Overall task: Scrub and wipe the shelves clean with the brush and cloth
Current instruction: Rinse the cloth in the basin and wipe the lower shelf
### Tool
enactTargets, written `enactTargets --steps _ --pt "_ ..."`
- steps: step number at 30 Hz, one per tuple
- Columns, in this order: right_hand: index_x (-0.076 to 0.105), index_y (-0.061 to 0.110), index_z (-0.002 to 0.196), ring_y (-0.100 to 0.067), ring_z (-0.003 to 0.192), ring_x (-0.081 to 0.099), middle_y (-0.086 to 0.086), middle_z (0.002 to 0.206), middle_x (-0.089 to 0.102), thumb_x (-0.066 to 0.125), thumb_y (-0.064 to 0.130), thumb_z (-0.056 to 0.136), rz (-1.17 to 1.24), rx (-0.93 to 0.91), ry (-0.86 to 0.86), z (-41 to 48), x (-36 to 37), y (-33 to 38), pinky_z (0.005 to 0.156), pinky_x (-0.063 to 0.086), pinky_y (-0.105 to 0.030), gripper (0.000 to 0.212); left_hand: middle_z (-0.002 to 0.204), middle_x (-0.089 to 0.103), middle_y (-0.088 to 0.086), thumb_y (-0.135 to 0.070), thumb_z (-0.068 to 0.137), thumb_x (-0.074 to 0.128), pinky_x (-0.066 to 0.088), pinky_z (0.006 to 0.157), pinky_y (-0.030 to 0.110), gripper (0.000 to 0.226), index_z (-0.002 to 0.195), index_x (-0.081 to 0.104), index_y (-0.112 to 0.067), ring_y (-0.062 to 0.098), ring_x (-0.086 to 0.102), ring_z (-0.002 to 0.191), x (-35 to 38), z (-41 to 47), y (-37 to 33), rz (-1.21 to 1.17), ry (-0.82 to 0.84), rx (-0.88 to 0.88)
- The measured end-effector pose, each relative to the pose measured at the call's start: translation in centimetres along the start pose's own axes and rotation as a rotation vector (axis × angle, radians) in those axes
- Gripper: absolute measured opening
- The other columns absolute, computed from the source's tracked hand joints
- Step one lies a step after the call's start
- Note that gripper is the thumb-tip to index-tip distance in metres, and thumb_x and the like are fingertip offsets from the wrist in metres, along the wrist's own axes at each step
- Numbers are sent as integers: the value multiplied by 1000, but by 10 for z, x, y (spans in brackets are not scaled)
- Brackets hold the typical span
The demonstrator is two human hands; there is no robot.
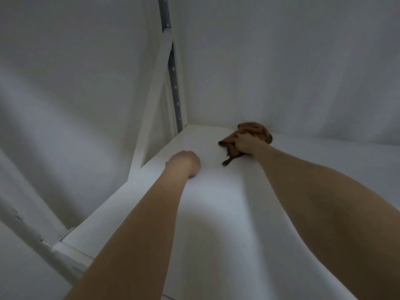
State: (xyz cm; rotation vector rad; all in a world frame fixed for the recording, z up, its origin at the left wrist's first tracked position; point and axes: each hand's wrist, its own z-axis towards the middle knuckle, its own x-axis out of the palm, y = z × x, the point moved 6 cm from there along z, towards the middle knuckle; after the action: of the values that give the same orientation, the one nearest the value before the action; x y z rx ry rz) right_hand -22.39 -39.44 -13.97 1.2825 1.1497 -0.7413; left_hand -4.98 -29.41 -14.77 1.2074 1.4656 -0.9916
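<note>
Step in hand: I judge this to be wiping the rear of the white shelf [216, 213] with the brown cloth [255, 128], close against the back wall [281, 72].
Cloth: it lies bunched on the shelf, touching or just beside the wall, under and ahead of my right hand [244, 144].
Right grip: the fingers are curled over the cloth and clenched on it. A dark handle [227, 161] pokes out beneath the hand towards me. It is probably the brush, but the fabric hides its head.
Left grip: the left hand [185, 163] sits on the shelf, apart from the cloth and nearer the front. I see only its back, so I cannot tell whether the fingers are folded or flat.
Arm pose: both forearms reach up and forward. The right is stretched further, with its wrist low to the board.
Doing it well: I would spread the cloth flat under the palm, press evenly, and run it along the wall seam into the corner by the slotted upright [174, 83]. Then I would pull overlapping strokes back towards the front edge. The left hand should only steady me, not lean hard.
Risk: with handle and cloth gripped together, the handle could scrape the board or slip free.
</note>
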Motion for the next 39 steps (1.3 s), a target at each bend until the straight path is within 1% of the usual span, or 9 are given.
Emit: enactTargets --steps 6,12,16,20,23,26,29,33,39 --pt "20 8 153 -36 145 14 -17 158 15 46 57 92 -114 435 -107 -65 -36 -125 119 11 -46 82 138 44 22 -6 96 30 39 105 38 40 133 42 6 34 47 124 1 0 -2 71 -37 3" --pt "11 5 153 -40 143 12 -20 157 13 47 58 91 -106 546 -113 -146 -26 -110 114 11 -55 89 138 46 18 -6 97 33 37 104 33 41 136 41 1 30 47 125 -3 -28 -12 -2 -121 -9" --pt "12 13 154 -38 144 10 -16 159 11 37 43 99 -130 256 -2 -163 -1 -35 116 11 -53 67 155 24 14 -12 102 31 20 113 25 49 150 19 -5 25 27 141 -15 -69 -58 -266 -197 131" --pt "26 9 151 -29 144 21 -12 157 24 40 30 101 -12 -153 109 -187 31 42 118 14 -41 56 151 33 9 -14 103 29 22 109 23 43 146 34 -12 24 34 137 -24 -103 -108 -527 -236 327" --pt "41 -3 142 -31 137 36 -20 148 39 39 10 102 103 -199 157 -198 19 29 114 23 -33 42 147 40 13 -21 103 29 29 107 28 41 141 42 -11 27 41 131 -13 -114 -115 -634 -140 269" --pt "46 5 141 -29 132 43 -16 145 43 43 20 100 111 -24 28 -204 -6 -25 112 31 -33 43 137 52 12 -23 102 31 37 100 29 39 136 49 -17 27 50 122 -1 -131 -145 -603 -102 337" --pt "39 20 145 -30 138 30 -13 150 32 40 31 98 42 240 -117 -223 -22 -93 113 28 -39 49 141 47 12 -25 100 36 37 99 28 47 147 29 -26 28 49 122 14 -158 -208 -565 -16 471" --pt "38 17 143 -31 138 24 -12 150 26 33 30 98 22 533 -204 -250 -42 -158 109 27 -42 46 138 50 13 -25 97 44 39 99 31 58 150 20 -28 30 50 121 24 -188 -267 -487 36 609" --pt "51 22 137 -29 133 32 -8 143 37 48 30 94 71 444 -103 -250 -32 -112 104 32 -39 43 123 59 17 -21 97 42 42 84 31 34 128 55 -12 32 56 110 7 -179 -222 -114 -79 493"
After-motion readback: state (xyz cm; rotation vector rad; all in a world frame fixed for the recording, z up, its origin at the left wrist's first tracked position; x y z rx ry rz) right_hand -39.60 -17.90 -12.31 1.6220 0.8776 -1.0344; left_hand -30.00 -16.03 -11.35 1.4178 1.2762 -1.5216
